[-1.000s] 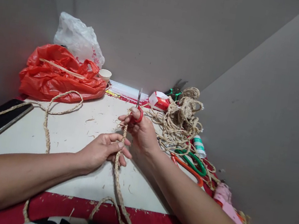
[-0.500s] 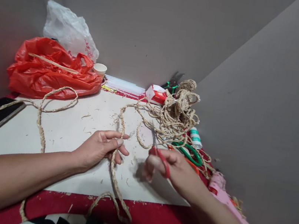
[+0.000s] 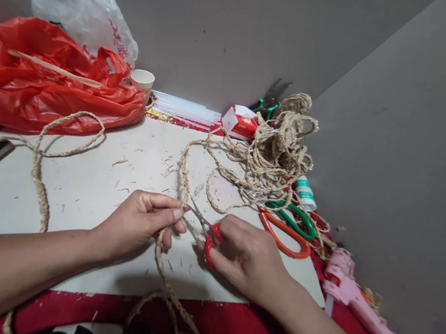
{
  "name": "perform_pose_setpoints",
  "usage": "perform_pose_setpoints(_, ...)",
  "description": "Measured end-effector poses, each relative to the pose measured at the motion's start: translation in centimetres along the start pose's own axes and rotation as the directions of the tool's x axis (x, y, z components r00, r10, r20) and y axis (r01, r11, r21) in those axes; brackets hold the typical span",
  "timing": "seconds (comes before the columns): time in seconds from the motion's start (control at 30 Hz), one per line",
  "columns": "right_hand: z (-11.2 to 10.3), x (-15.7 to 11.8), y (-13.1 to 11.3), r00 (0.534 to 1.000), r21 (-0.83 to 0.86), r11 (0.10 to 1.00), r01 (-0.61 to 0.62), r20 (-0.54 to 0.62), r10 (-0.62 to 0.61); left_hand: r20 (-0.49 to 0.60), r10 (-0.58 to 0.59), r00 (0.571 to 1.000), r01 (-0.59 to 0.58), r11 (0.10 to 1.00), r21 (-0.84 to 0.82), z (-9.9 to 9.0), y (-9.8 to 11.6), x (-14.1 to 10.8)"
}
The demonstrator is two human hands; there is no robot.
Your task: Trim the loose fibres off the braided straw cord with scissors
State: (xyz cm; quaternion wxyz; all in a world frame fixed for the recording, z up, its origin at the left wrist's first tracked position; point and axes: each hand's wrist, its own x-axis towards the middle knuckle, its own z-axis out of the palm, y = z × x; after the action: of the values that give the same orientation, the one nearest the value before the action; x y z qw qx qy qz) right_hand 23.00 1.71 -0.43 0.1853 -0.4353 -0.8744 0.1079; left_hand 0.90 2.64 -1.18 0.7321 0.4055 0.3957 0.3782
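Note:
Between thumb and forefinger, my left hand (image 3: 156, 218) pinches a braided straw rope (image 3: 186, 172) over the white board. The rope runs up from the fingers toward a tangled heap of rope and hangs down past the board's front edge. My right hand (image 3: 249, 257) holds small red-handled scissors (image 3: 212, 238), with fingers in the loops. Their blades are parted and point left, the tips close to the rope beside my left fingertips. Whether a blade touches the rope I cannot tell.
A rope heap (image 3: 281, 142) lies at the back right, near orange-and-green-handled scissors (image 3: 286, 235). A pink glue gun (image 3: 358, 299) rests at the right. Red bag (image 3: 50, 91), paper cup (image 3: 142, 79) and translucent sticks (image 3: 185, 108) line the back. Straw scraps litter the white board (image 3: 90, 186).
My right hand has turned the red scissors from pointing upward to pointing left, their blades now beside the rope. My left hand keeps its pinch. The camera view has shifted.

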Motion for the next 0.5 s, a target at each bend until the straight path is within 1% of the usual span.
perform_pose_setpoints(0.17, 0.14, 0.00, 0.20, 1.000, -0.138, 0.990, 0.014, 0.021, -0.011, 0.033, -0.026, 0.999, 0.025, 1.000, 0.005, 0.20, 0.26, -0.17)
perform_pose_setpoints(0.37, 0.44, 0.06, 0.23, 0.999, -0.266, 0.963, 0.044, -0.005, -0.047, 0.049, -0.040, 0.998, 0.039, 0.999, 0.024, 0.35, 0.40, -0.16)
perform_pose_setpoints(0.5, 0.47, -0.01, 0.11, 0.999, -0.333, 0.942, 0.036, -0.022, -0.046, 0.067, -0.039, 0.997, 0.036, 0.998, 0.041, 0.23, 0.27, -0.03)
